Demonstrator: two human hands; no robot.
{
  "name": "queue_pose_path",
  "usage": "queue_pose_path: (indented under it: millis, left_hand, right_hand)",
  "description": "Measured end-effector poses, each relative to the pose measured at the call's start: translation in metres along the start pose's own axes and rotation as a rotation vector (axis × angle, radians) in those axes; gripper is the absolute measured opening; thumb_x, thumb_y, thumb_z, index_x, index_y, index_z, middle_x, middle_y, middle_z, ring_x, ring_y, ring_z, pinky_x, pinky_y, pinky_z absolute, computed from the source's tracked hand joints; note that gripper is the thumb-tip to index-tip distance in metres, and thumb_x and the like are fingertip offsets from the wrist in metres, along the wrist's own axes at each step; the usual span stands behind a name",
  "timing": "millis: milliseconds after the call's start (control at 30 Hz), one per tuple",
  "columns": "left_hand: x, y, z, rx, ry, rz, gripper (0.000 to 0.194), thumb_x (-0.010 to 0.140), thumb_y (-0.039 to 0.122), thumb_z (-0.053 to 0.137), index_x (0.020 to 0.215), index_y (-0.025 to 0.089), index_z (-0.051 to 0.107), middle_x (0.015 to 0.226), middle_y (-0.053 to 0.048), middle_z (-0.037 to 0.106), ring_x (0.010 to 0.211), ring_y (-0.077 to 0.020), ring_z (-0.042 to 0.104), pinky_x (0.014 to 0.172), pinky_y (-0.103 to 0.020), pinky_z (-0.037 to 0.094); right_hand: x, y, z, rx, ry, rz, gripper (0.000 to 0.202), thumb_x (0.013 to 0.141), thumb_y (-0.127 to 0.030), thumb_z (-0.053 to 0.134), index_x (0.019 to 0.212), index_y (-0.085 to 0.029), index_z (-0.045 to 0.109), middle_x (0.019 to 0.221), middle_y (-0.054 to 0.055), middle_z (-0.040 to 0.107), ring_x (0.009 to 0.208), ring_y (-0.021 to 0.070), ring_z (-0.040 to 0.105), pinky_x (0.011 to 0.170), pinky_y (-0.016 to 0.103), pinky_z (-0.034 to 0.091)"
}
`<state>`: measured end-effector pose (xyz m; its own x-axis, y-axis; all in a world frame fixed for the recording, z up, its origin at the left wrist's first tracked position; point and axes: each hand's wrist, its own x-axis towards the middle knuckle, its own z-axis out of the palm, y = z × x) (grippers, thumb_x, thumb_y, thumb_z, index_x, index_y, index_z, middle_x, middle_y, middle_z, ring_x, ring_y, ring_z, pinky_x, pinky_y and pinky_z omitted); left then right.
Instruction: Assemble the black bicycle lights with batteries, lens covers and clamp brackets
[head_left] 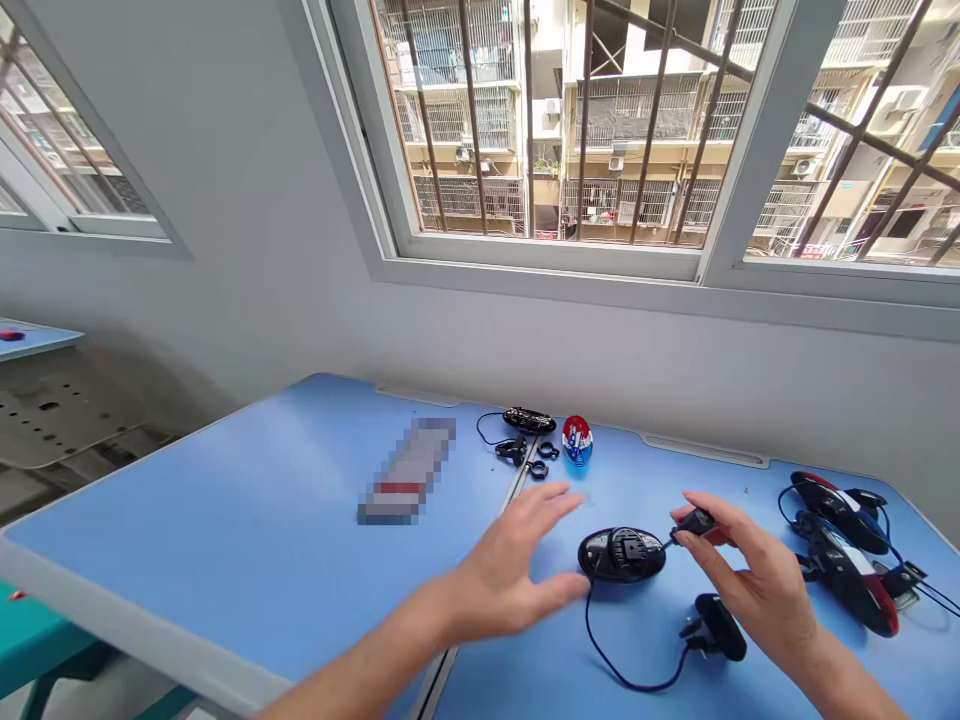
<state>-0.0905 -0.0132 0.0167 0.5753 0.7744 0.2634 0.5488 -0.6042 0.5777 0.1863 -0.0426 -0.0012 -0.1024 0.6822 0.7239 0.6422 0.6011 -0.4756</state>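
A glossy black oval device with a square mount on its upper side lies on the blue table. From it a thin black cable curves round to a smaller black part with a clamp-like end. My right hand pinches a small black-handled screwdriver, its thin shaft pointing at the device's right end. Whether the tip touches the device, I cannot tell. My left hand is open, fingers spread, with the thumb close to the device's left edge.
Another black oval device, black ring clamps and a red-and-blue egg-shaped container sit farther back. Several black-and-red devices with cables lie at the right. A blurred grey object rests left on the table. Behind is a barred window.
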Motion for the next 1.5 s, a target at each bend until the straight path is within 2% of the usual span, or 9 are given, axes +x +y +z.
queue_pose_path:
  millis: [67,200,333,433,667,767,933,1300,1500]
  left_hand:
    - [0.012,0.014,0.021,0.047,-0.16,0.026,0.08,0.073,0.037,0.075,0.143,0.015,0.042,0.15,-0.023,0.037,0.137,-0.0398,0.035,0.107,-0.058,0.037]
    - [0.036,0.024,0.044,0.076,-0.203,0.098,0.081,0.065,0.035,0.081,0.137,0.017,0.049,0.146,-0.023,0.043,0.131,-0.0425,0.042,0.103,-0.062,0.038]
    - [0.044,0.019,0.056,0.026,-0.129,0.14,0.065,0.069,0.017,0.07,0.132,0.019,0.052,0.135,-0.016,0.057,0.122,-0.0351,0.053,0.103,-0.053,0.043]
    - [0.043,0.01,0.064,-0.025,-0.049,0.175,0.057,0.07,0.011,0.062,0.125,0.024,0.056,0.126,-0.009,0.064,0.114,-0.0299,0.06,0.097,-0.045,0.05]
    - [0.036,-0.021,0.088,0.01,0.106,0.261,0.055,0.076,0.012,0.055,0.129,0.025,0.054,0.131,-0.012,0.06,0.115,-0.0301,0.059,0.096,-0.043,0.053]
    - [0.036,-0.029,0.09,0.01,0.103,0.263,0.061,0.075,0.012,0.056,0.134,0.027,0.051,0.134,-0.012,0.057,0.118,-0.031,0.057,0.097,-0.044,0.052]
    - [0.037,-0.025,0.08,-0.065,0.048,0.299,0.068,0.072,0.005,0.052,0.136,0.028,0.046,0.129,-0.008,0.062,0.115,-0.0269,0.06,0.098,-0.04,0.052]
    - [0.036,-0.026,0.077,-0.109,0.038,0.295,0.061,0.073,0.008,0.055,0.13,0.027,0.046,0.123,-0.006,0.065,0.111,-0.0262,0.062,0.096,-0.038,0.052]
    - [0.037,-0.023,0.075,-0.113,0.031,0.297,0.059,0.074,0.008,0.055,0.129,0.026,0.046,0.123,-0.007,0.065,0.111,-0.0258,0.062,0.096,-0.038,0.052]
  right_hand:
    - [0.001,0.0,0.001,-0.004,0.014,-0.008,0.024,0.095,-0.029,0.055,0.118,-0.023,0.056,0.088,0.005,0.074,0.058,0.0134,0.067,0.049,0.023,0.06]
    - [0.004,0.0,0.002,0.014,0.038,-0.072,0.029,0.095,-0.025,0.054,0.124,-0.023,0.054,0.089,0.005,0.074,0.064,0.0146,0.07,0.052,0.024,0.061]
    - [0.007,0.004,0.004,0.032,0.089,-0.169,0.032,0.095,-0.021,0.053,0.127,-0.025,0.052,0.09,0.005,0.073,0.071,0.0148,0.07,0.056,0.024,0.06]
    - [0.007,0.008,0.006,0.02,0.097,-0.152,0.032,0.095,-0.022,0.053,0.127,-0.025,0.052,0.09,0.005,0.073,0.07,0.014,0.069,0.056,0.023,0.059]
    - [0.008,0.005,0.002,0.032,0.048,-0.124,0.04,0.094,-0.017,0.05,0.133,-0.025,0.046,0.101,0.007,0.072,0.079,0.0162,0.07,0.058,0.025,0.06]
    - [0.009,0.003,-0.002,0.031,0.024,-0.132,0.046,0.093,-0.012,0.047,0.137,-0.026,0.044,0.109,0.009,0.071,0.09,0.0183,0.069,0.062,0.027,0.06]
    - [0.011,0.003,-0.01,0.012,-0.022,-0.123,0.046,0.094,-0.012,0.044,0.138,-0.026,0.044,0.115,0.011,0.07,0.096,0.0203,0.07,0.066,0.029,0.061]
    - [0.011,0.002,-0.008,0.036,0.044,-0.1,0.04,0.094,-0.019,0.055,0.132,-0.029,0.05,0.088,0.003,0.07,0.067,0.014,0.066,0.053,0.024,0.058]
    - [0.011,0.001,-0.008,0.027,-0.002,-0.154,0.042,0.094,-0.013,0.049,0.133,-0.028,0.049,0.104,0.008,0.069,0.088,0.0192,0.067,0.062,0.029,0.06]
